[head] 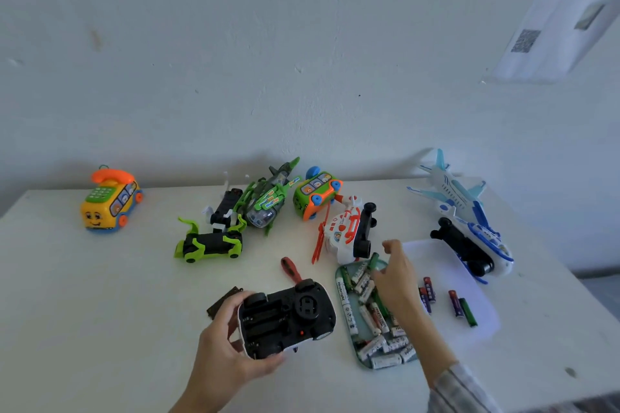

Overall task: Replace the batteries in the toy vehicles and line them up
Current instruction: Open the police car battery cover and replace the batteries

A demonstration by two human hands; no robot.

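Note:
My left hand holds a toy car upside down, its black underside up and the battery bay open and empty. The bay's dark cover lies on the table just behind that hand. My right hand reaches into a green tray full of white-and-green batteries; its fingers pinch a green-ended battery at the tray's far end. A red-handled screwdriver lies between the car and the tray.
On the white table: a yellow phone bus far left, a green-black car, a green helicopter, an orange-green bus, a white-orange helicopter, blue planes. Loose purple and green batteries lie on white paper.

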